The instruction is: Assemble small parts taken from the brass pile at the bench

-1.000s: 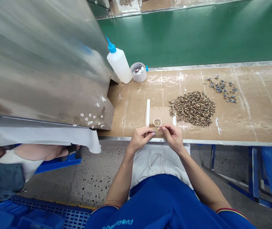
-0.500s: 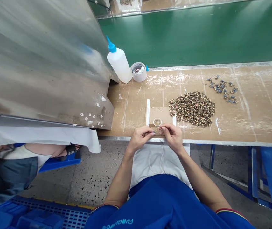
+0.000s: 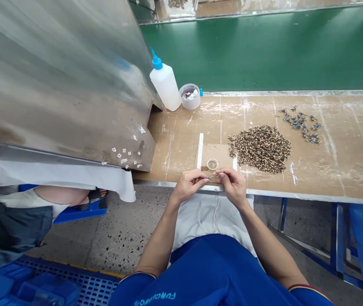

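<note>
Left hand [image 3: 187,184] and right hand [image 3: 233,184] held together over cardboard pad [image 3: 223,152], fingers closed, pinching thin rod [image 3: 212,174] between them, just below small clear ring [image 3: 212,164]; heap of speckled parts [image 3: 260,149] beside pad.

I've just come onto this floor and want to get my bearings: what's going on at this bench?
A seated person pinches a thin part between their left hand and right hand, just above a small clear ring on a cardboard square. Farther along the cardboard-topped bench lie a heap of small speckled brown parts and a scatter of small blue parts. A white squeeze bottle with a blue nozzle stands at the bench's far corner.
</note>
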`<state>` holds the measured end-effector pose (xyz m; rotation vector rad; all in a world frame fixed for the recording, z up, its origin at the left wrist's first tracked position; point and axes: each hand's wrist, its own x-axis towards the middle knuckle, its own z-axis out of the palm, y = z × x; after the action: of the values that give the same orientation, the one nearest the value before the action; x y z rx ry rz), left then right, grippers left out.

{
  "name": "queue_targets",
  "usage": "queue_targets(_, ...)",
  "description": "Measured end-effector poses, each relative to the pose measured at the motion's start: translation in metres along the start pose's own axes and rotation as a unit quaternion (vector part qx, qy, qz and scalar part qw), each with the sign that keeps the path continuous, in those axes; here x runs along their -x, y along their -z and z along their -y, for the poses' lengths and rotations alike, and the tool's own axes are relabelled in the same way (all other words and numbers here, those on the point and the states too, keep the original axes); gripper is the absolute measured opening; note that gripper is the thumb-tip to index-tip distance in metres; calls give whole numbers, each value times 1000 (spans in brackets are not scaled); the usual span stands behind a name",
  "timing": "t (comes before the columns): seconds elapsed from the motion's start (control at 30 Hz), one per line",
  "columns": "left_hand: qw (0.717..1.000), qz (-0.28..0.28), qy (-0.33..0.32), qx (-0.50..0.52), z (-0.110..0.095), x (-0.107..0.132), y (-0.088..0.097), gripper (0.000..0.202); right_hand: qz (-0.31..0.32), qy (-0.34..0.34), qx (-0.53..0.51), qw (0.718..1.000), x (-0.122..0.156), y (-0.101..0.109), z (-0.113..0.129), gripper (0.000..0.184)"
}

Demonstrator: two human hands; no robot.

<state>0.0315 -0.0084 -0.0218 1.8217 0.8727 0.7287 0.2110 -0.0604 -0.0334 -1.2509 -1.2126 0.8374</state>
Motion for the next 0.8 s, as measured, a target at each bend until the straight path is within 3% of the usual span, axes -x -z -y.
queue_targets(0.2, 1000, -10, -4, -11, 0, 0, -2, 30, 13, 6, -12, 1000, 1, 1, 1, 24)
queue_targets(0.4, 1000, -19, 8, 8, 1, 0, -3, 30, -25, -21, -43, 999, 2, 0, 0, 26)
queue_targets(0.6, 992, -48, 42, 108, 12, 3, 2, 41, -94, -45, -103, 989, 0, 7, -5, 34)
queue_targets(0.8, 974, -58, 22, 216, 22, 3, 9, 44, -79, -50, -95, 991, 0, 7, -3, 33)
